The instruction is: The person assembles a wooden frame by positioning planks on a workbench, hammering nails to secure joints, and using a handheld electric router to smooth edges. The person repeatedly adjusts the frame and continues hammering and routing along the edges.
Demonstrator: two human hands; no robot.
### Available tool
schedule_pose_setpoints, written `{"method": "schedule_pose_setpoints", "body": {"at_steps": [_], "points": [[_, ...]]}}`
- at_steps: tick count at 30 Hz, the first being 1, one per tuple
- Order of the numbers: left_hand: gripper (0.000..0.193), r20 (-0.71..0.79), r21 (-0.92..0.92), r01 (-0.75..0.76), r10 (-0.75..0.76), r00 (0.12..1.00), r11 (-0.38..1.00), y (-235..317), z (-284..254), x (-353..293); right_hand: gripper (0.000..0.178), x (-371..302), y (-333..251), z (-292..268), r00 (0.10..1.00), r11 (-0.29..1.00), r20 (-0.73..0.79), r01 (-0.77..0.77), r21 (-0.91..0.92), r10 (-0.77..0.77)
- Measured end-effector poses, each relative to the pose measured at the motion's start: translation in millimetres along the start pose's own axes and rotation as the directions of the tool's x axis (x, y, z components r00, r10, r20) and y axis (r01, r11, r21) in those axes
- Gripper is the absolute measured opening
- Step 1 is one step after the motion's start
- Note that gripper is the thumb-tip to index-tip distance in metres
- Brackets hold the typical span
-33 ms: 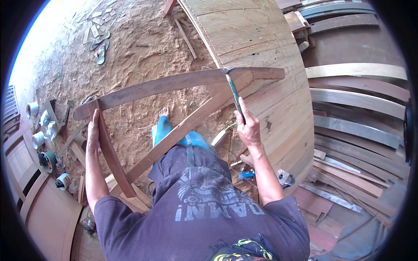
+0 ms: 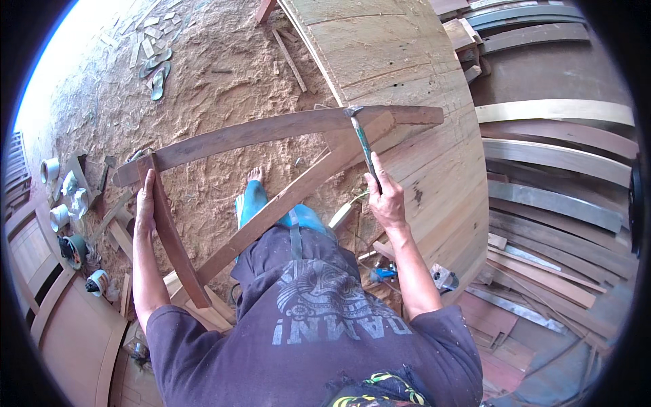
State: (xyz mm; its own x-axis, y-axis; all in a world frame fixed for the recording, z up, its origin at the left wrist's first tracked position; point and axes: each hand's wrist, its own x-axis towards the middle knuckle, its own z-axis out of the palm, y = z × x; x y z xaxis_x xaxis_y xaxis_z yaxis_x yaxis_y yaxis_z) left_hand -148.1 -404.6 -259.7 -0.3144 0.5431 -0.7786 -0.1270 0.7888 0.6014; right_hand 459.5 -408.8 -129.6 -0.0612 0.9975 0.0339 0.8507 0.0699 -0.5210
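A triangular wooden frame lies in front of me, made of a long dark board (image 2: 258, 133) across the far side, a short reddish-brown board (image 2: 175, 234) at the left and a diagonal board (image 2: 285, 200). My left hand (image 2: 146, 203) is closed around the short board below its upper end. In my right hand (image 2: 388, 200) is a hammer (image 2: 363, 139), gripped by its worn green handle. The hammer's head touches or hovers just over the long board, close to where the diagonal meets it; I cannot tell which.
The frame's right end rests on a wide plank-topped workbench (image 2: 407, 61). Stacked boards (image 2: 553, 149) fill the right side. Sandals (image 2: 158, 78) and wood scraps lie on the sawdust-covered floor (image 2: 224, 41). Tape rolls (image 2: 60, 217) and a second hammer (image 2: 105, 173) sit at the left.
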Motion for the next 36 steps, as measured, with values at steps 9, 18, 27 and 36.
{"method": "schedule_pose_setpoints", "body": {"at_steps": [9, 18, 27, 36], "points": [[0.071, 0.008, -0.004, -0.003, 0.003, 1.000, 1.000, 3.2, 7.7, 15.4, 0.059, 16.2, 4.3, 4.7, 0.983, 0.987, -0.100, 0.149, -0.061, -0.154], [0.066, 0.045, 0.026, 0.004, -0.005, 0.999, 1.000, -5.8, -3.3, 33.0, 0.058, 23.1, 6.7, -2.5, 0.994, 0.995, -0.067, 0.083, -0.051, -0.086], [0.070, 0.031, 0.020, 0.003, -0.004, 1.000, 1.000, 11.8, 9.3, 14.0, 0.060, 11.8, 18.8, 6.6, 0.998, 0.999, -0.052, 0.040, 0.001, -0.040], [0.072, 0.033, 0.041, -0.017, 0.016, 0.999, 0.999, 14.1, 11.1, 29.6, 0.061, 9.3, 12.2, 14.8, 0.995, 0.994, 0.012, -0.097, 0.041, 0.097]]}}
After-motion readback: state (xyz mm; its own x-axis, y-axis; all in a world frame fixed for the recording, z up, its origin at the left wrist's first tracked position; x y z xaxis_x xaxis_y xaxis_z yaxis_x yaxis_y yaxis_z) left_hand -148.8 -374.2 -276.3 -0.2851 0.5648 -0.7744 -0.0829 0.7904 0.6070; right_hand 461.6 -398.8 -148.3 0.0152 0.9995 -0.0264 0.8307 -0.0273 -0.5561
